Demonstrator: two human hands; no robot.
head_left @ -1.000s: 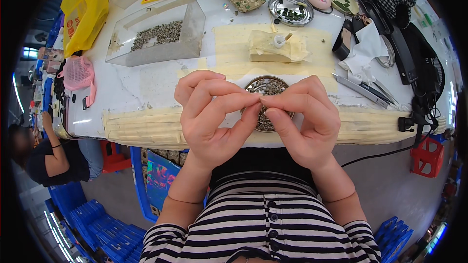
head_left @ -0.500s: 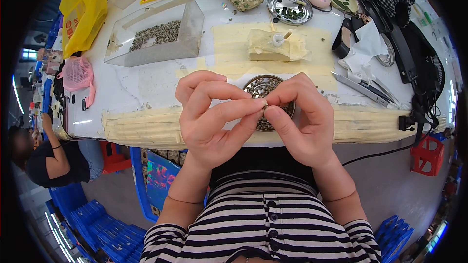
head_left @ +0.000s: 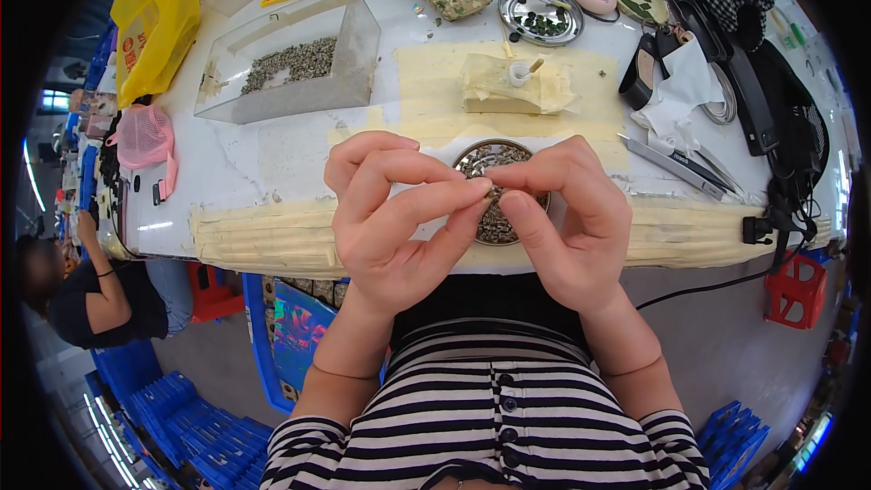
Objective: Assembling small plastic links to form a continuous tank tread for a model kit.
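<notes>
My left hand [head_left: 395, 222] and my right hand [head_left: 567, 218] meet fingertip to fingertip above a round metal dish [head_left: 485, 163] full of small grey-brown parts at the table's near edge. Between thumb and forefinger of both hands a tiny part [head_left: 493, 191] is pinched; it is too small to tell its shape. The dish is mostly hidden behind my fingers.
A clear plastic box [head_left: 290, 63] of small parts stands at the left back, a taped block with a small cup [head_left: 513, 86] behind the dish, a second metal dish [head_left: 542, 14] further back, tweezers [head_left: 676, 163] at the right. Another person [head_left: 91, 295] sits at the left.
Both hands have stayed over the dish; the fingertips have shifted slightly and closed tighter together on the tiny part.
</notes>
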